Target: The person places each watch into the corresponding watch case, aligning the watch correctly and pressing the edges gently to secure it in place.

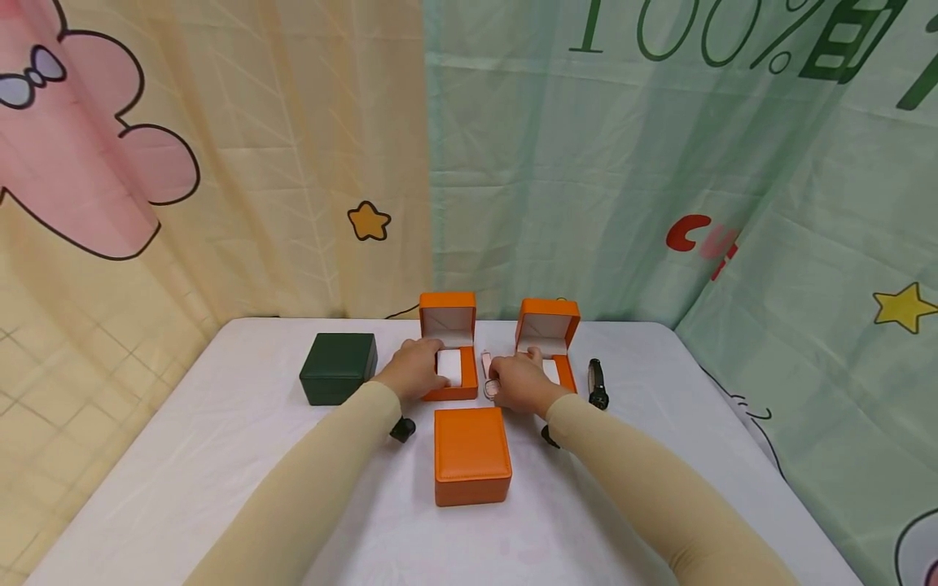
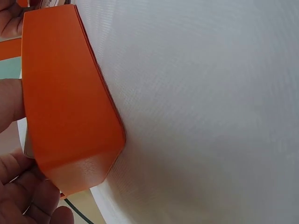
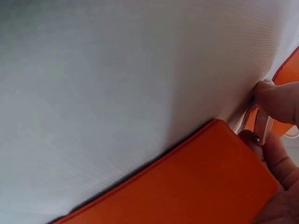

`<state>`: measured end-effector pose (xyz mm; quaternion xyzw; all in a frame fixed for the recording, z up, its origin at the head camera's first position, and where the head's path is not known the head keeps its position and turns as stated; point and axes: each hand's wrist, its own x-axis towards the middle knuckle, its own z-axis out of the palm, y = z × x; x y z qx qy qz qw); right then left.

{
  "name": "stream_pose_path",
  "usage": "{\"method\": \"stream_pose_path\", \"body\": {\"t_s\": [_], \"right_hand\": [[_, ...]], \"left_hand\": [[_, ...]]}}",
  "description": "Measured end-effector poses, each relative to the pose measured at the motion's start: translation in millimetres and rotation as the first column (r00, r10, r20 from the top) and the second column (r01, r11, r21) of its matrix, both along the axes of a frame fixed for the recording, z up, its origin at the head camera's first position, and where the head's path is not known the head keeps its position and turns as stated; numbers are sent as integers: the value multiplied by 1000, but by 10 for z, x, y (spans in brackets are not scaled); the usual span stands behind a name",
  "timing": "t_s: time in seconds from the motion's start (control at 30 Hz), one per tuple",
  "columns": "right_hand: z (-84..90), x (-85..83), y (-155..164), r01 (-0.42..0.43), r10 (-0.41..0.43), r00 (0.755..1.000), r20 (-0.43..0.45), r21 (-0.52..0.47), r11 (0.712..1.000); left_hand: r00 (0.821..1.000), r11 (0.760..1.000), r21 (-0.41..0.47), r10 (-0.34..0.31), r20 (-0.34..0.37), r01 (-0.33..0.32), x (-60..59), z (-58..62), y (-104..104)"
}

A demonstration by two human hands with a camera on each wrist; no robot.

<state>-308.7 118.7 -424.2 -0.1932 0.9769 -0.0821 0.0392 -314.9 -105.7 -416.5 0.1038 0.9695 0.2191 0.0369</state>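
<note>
Two orange watch boxes stand with their lids raised. At the left one (image 1: 469,381), my left hand (image 1: 416,368) grips the left side; its thumb (image 2: 10,103) lies over the front rim beside the white cushion (image 1: 449,368), its fingers curl at the side. My right hand (image 1: 522,381) pinches the pink strap (image 3: 262,125) of a wristwatch (image 1: 491,388) between thumb and fingers. The watch is between the two boxes, its dial low near the cloth. The right hand partly covers the right open box (image 1: 566,374) and its white cushion (image 1: 551,371).
A closed orange box (image 1: 472,456) sits in front, between my forearms. To the left is a closed dark green box (image 1: 338,368). A black wristwatch (image 1: 597,384) lies right of the right open box. White cloth covers the table (image 1: 278,423); printed curtains (image 1: 513,179) hang behind.
</note>
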Motion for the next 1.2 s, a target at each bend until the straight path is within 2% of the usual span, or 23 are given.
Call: {"method": "stream_pose_path", "body": {"t_s": [0.47, 0.7, 0.9, 1.07, 1.2], "right_hand": [[-38, -20, 35, -23, 23, 1000, -3, -70, 997], [-48, -37, 64, -48, 50, 999, 14, -117, 992], [-39, -49, 76, -45, 50, 998, 30, -154, 987], [-4, -37, 81, -46, 49, 999, 8, -188, 981], [35, -19, 76, -16, 20, 1000, 16, -234, 972]], "left_hand": [[999, 995, 94, -22, -30, 25, -3, -50, -14], [998, 995, 89, -46, -38, 49, 44, -52, -28], [998, 992, 116, -38, -47, 43, 61, -62, -22], [995, 989, 128, -57, -85, 68, 94, -63, -19], [993, 986, 148, -57, -101, 72, 105, -54, -30]]}}
